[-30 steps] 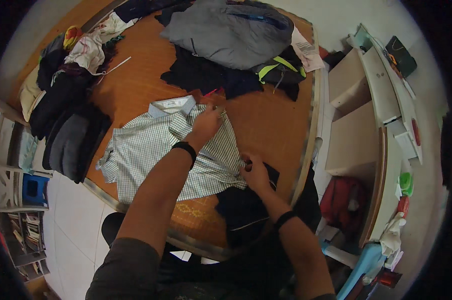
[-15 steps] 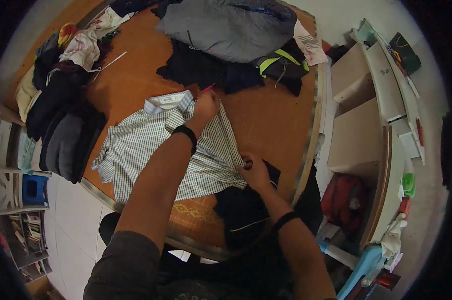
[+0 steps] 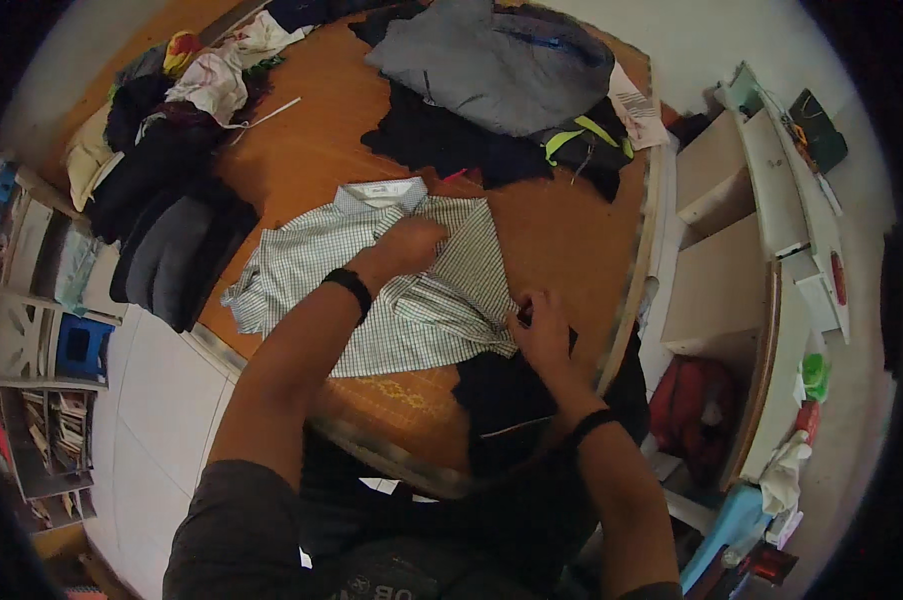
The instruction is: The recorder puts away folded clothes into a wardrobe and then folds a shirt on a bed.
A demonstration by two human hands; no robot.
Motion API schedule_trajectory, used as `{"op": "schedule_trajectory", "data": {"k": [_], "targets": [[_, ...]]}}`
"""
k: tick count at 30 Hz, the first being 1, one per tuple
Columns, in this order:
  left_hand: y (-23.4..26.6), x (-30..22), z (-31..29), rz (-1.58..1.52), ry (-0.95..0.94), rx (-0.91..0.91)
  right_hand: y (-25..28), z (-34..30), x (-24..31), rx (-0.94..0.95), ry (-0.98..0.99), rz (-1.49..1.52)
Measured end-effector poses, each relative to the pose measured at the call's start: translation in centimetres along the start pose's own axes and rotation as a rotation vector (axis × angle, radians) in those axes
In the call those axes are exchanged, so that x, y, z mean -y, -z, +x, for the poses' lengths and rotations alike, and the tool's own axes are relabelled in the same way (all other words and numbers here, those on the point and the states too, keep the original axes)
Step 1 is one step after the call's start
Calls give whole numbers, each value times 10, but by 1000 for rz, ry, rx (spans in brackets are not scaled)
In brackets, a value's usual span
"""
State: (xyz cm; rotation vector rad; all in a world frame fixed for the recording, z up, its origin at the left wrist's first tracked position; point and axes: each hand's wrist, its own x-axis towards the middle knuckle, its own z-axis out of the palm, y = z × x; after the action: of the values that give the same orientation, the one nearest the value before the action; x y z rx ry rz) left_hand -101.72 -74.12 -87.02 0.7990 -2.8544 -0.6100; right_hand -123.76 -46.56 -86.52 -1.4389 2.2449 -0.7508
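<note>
A light checked shirt (image 3: 317,250) lies spread out, its collar (image 3: 380,192) pointing away from me. My left hand (image 3: 414,245) rests on the upper right part of the shirt below the collar, its fingers curled on the cloth; the fingertips are partly hidden. At the shirt's lower right side, my right hand (image 3: 544,330) pinches the edge of the fabric between thumb and fingers. Cloth is bunched in creases between the two hands. Under the right hand lies a dark garment (image 3: 502,400) with a thin light line, partly beneath the shirt.
The shirt lies on a brown table (image 3: 317,160) with a pale edge. Folded dark clothes (image 3: 182,250) are stacked at the left, beside loose garments (image 3: 212,85). A grey jacket (image 3: 492,70) on dark cloth sits at the far side. Cabinets (image 3: 717,280) stand at the right.
My left hand has moved from the shirt's right shoulder toward me, onto its chest area. My right hand stays at the lower right edge. The whole view has shifted slightly.
</note>
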Motion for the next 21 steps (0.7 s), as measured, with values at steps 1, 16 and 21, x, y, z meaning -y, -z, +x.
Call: {"op": "schedule_trajectory", "data": {"k": [1, 16, 21], "targets": [[9, 10, -22, 126, -12, 44, 7, -8, 21, 47, 166, -42], [27, 36, -142, 316, -74, 254, -6, -64, 39, 255, 517, -48], [97, -7, -123, 215, -101, 405, 1, -77, 25, 305, 400, 47]]}}
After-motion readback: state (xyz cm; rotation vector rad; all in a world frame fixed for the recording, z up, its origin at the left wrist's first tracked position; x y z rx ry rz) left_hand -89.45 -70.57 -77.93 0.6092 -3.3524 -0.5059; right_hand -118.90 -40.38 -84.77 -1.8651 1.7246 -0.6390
